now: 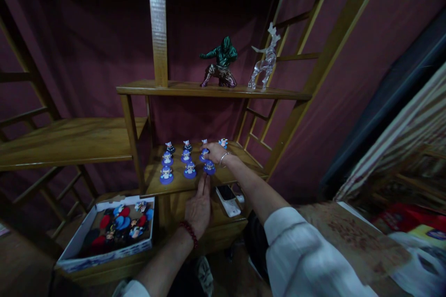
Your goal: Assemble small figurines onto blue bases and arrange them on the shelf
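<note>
Small figurines on round purple bases stand in rows on the lower wooden shelf [177, 186]. My right hand [215, 152] reaches in from the right, its fingers closed at a purple-based figurine [203, 155] in the middle row. My left hand [199, 209] is open below, its fingers stretched forward and close together. Its fingertips meet the base of the front-row right figurine [209, 168]; whether they press on it I cannot tell. Left of it stand another front figurine [190, 170] and a corner one [166, 175]. Darker figurines [169, 147] form the back row, partly hidden by my right hand.
A shallow box [152, 227] of loose red, blue and black figurines sits at the lower left. A white phone-like device [230, 205] lies beside my left hand. On the upper shelf [188, 89] stand a green crouching statue [223, 61] and a clear deer [265, 61].
</note>
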Demonstrator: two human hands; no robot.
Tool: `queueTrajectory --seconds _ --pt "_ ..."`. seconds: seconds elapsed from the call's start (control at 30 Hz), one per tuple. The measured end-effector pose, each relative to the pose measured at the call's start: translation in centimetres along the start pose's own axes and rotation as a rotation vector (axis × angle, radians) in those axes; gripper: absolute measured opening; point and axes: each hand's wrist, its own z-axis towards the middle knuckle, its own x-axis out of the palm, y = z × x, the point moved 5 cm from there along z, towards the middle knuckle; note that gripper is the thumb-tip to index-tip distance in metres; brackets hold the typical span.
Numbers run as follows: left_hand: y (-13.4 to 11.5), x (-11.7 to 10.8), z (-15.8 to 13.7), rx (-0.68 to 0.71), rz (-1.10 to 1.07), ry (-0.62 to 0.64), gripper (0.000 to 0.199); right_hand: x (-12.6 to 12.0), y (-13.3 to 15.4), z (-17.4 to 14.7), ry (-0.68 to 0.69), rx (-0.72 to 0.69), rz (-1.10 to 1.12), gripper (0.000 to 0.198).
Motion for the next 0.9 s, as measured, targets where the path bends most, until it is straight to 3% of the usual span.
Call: queueTrajectory --seconds 0.9 --pt "0.39 0.44 0.02 0.004 -0.026 -0.018 0.081 0.38 -0.78 0.93 -0.015 -0.009 0.033 0.034"
